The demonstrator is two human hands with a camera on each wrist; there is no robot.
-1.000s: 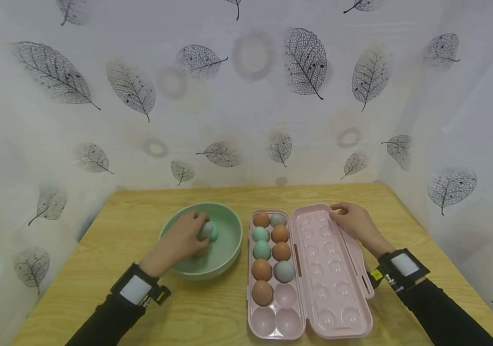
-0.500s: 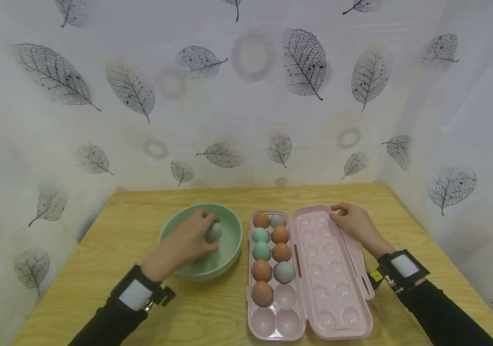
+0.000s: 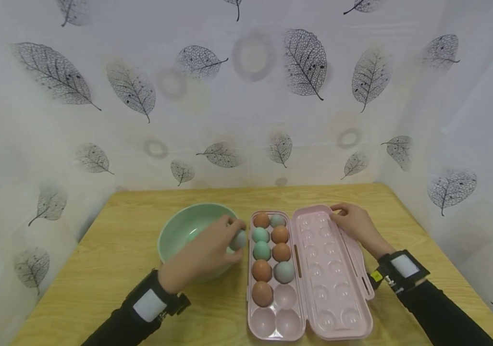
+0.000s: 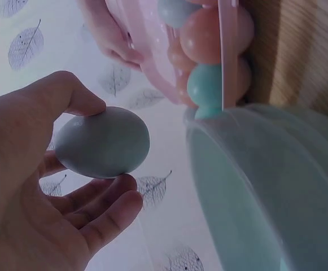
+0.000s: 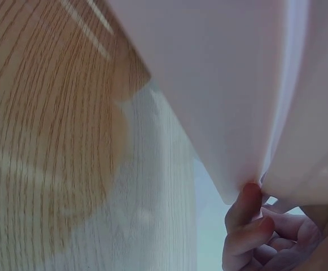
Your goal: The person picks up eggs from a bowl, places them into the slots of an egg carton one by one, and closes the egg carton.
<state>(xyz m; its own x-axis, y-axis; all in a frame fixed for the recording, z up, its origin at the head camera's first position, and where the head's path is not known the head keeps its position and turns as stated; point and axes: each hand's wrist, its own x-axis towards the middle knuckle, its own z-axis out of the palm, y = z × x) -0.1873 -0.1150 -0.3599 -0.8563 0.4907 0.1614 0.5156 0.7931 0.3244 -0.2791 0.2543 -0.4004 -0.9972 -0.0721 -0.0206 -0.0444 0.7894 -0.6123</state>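
My left hand pinches a pale grey-blue egg between thumb and fingers, above the right rim of a light green bowl. A mint-green egg shows inside the bowl, partly behind that hand. To the bowl's right lies an open pink egg carton with brown, mint and grey-blue eggs in its two rows. The cups nearest the front show their pink bottoms. My right hand holds the far right corner of the carton's lid, its fingertips on the edge in the right wrist view.
Everything stands on a wooden table. A white sheet printed with leaves hangs behind it and along both sides. A latch flap runs along the lid's right side. Both wrists wear black straps with cameras.
My left hand has lifted the grey-blue egg from inside the bowl and carried it right, to the bowl's rim beside the carton. The right hand and the lid have stayed in place.
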